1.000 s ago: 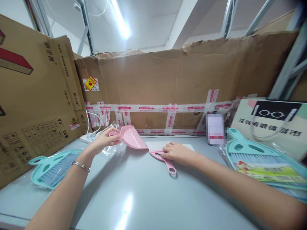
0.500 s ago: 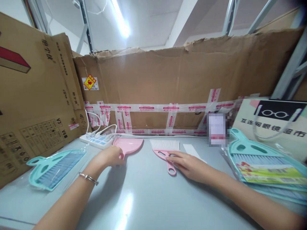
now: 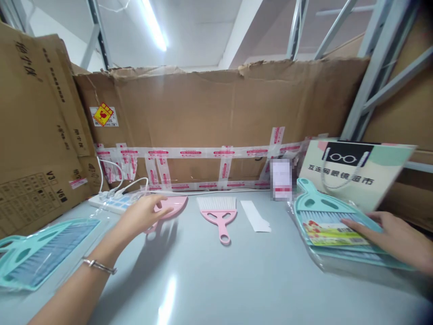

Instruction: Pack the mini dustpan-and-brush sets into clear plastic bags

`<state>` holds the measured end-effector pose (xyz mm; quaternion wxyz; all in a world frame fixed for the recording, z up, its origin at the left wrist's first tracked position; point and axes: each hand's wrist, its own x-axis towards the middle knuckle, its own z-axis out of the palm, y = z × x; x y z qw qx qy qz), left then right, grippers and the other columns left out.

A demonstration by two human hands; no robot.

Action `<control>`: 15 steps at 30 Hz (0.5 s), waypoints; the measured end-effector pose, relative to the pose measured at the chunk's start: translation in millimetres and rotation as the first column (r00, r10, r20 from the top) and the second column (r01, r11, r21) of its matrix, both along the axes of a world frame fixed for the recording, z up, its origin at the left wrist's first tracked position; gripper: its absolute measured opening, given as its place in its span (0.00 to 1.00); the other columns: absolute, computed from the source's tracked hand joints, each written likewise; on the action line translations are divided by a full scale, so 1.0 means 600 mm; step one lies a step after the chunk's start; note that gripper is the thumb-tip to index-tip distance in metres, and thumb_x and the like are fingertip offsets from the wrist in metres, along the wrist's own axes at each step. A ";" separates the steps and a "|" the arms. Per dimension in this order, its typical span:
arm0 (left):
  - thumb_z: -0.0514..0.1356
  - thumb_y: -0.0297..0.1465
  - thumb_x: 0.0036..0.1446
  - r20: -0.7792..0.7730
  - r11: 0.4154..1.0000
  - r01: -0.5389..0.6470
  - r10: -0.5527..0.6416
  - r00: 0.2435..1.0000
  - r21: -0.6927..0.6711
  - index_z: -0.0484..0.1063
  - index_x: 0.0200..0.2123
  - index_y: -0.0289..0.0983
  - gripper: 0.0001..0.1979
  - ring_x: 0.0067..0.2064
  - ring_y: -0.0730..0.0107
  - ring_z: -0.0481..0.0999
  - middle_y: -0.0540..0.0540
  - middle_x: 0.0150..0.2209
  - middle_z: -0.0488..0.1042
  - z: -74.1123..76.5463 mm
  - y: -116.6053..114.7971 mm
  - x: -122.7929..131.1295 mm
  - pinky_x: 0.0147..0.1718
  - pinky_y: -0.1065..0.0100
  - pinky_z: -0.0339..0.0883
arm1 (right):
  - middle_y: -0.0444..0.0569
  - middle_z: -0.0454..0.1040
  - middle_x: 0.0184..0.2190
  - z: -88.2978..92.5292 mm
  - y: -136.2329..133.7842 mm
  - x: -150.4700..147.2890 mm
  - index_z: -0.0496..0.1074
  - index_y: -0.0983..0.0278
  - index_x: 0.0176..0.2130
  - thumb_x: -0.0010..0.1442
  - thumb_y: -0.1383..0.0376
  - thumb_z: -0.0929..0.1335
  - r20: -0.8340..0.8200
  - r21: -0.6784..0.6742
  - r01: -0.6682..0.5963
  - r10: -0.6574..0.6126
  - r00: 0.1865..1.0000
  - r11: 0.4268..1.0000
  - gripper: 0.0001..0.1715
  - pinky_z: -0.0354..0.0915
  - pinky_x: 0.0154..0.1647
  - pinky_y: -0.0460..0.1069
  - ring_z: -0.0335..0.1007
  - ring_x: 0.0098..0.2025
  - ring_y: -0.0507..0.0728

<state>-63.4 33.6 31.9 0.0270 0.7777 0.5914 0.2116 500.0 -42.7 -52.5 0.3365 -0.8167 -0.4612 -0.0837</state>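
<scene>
My left hand (image 3: 147, 214) hovers over the pink dustpan (image 3: 176, 206) with thumb and fingers apart, holding nothing; it hides part of the pan and its handle. To the right lies a pink hand brush (image 3: 221, 219), white bristles pointing away from me and its looped handle towards me. Neither hand is on it. My right hand (image 3: 394, 237) reaches over the right end of a stack of bagged teal dustpan-and-brush sets (image 3: 333, 232). Its thumb and fingers are spread, with one digit stretched across the top label.
Another bagged teal set (image 3: 50, 253) lies at the left. A white power strip (image 3: 113, 205) with cables is behind my left hand. A white paper strip (image 3: 255, 216) lies beside the brush. A paper bag (image 3: 385, 167) and large cardboard (image 3: 189, 113) stand at the back.
My right hand has left the pink brush and moved right to the teal stack. My left hand has lifted and opened off the dustpan handle. The view has turned right.
</scene>
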 end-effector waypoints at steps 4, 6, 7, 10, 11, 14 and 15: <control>0.55 0.46 0.51 0.038 0.996 0.084 -0.083 0.996 -0.006 0.75 0.43 0.41 0.21 0.30 0.63 0.74 0.46 0.33 0.77 0.003 -0.011 0.012 0.29 0.69 0.61 | 0.60 0.70 0.28 0.008 -0.003 -0.023 0.59 0.55 0.21 0.45 0.52 0.67 -0.105 -0.136 -0.017 0.002 0.994 0.991 0.14 0.57 0.30 0.56 0.65 0.27 0.62; 0.55 0.45 0.52 0.053 0.994 0.110 -0.111 0.992 0.020 0.75 0.41 0.42 0.19 0.30 0.64 0.73 0.46 0.32 0.77 0.005 -0.015 0.017 0.29 0.70 0.61 | 0.59 0.68 0.27 0.021 -0.008 -0.045 0.56 0.54 0.20 0.48 0.56 0.63 0.036 -0.059 -0.016 0.018 0.999 0.998 0.11 0.55 0.30 0.56 0.62 0.27 0.62; 0.55 0.44 0.52 0.073 0.992 0.115 -0.118 0.990 0.046 0.76 0.39 0.41 0.18 0.29 0.65 0.73 0.46 0.32 0.77 0.005 -0.016 0.019 0.29 0.69 0.61 | 0.59 0.67 0.26 0.031 -0.011 -0.057 0.55 0.54 0.20 0.49 0.58 0.62 0.069 -0.023 0.004 -0.003 0.998 1.000 0.11 0.54 0.29 0.56 0.60 0.26 0.62; 0.57 0.43 0.51 0.204 0.984 0.121 -0.146 0.968 0.129 0.76 0.35 0.40 0.15 0.28 0.67 0.72 0.46 0.31 0.76 0.002 -0.016 0.028 0.29 0.70 0.63 | 0.52 0.61 0.20 0.075 -0.015 -0.099 0.52 0.54 0.23 0.53 0.59 0.60 -0.016 0.059 0.133 -0.133 0.991 0.989 0.10 0.52 0.26 0.55 0.53 0.20 0.58; 0.57 0.42 0.51 0.272 0.983 0.125 -0.158 0.949 0.135 0.76 0.35 0.40 0.15 0.28 0.68 0.72 0.46 0.31 0.76 0.000 -0.017 0.034 0.29 0.70 0.63 | 0.50 0.59 0.19 0.093 -0.012 -0.118 0.52 0.54 0.24 0.53 0.60 0.61 -0.040 0.096 0.160 -0.157 0.987 0.982 0.10 0.52 0.26 0.54 0.51 0.20 0.58; 0.59 0.43 0.50 0.543 0.982 0.187 -0.159 0.825 0.004 0.75 0.38 0.39 0.16 0.28 0.69 0.73 0.45 0.35 0.76 -0.010 -0.025 0.059 0.25 0.71 0.65 | 0.49 0.63 0.21 0.140 0.012 -0.196 0.54 0.56 0.26 0.53 0.64 0.62 -0.033 0.223 -0.011 0.018 0.999 0.975 0.08 0.53 0.28 0.52 0.56 0.23 0.57; 0.59 0.43 0.50 0.643 0.967 0.241 -0.136 0.754 -0.078 0.73 0.42 0.39 0.18 0.27 0.70 0.73 0.44 0.37 0.75 -0.014 -0.029 0.069 0.22 0.71 0.65 | 0.50 0.66 0.23 0.150 0.026 -0.228 0.55 0.57 0.27 0.54 0.63 0.62 -0.024 0.244 -0.117 0.127 0.992 0.963 0.07 0.54 0.29 0.51 0.59 0.24 0.57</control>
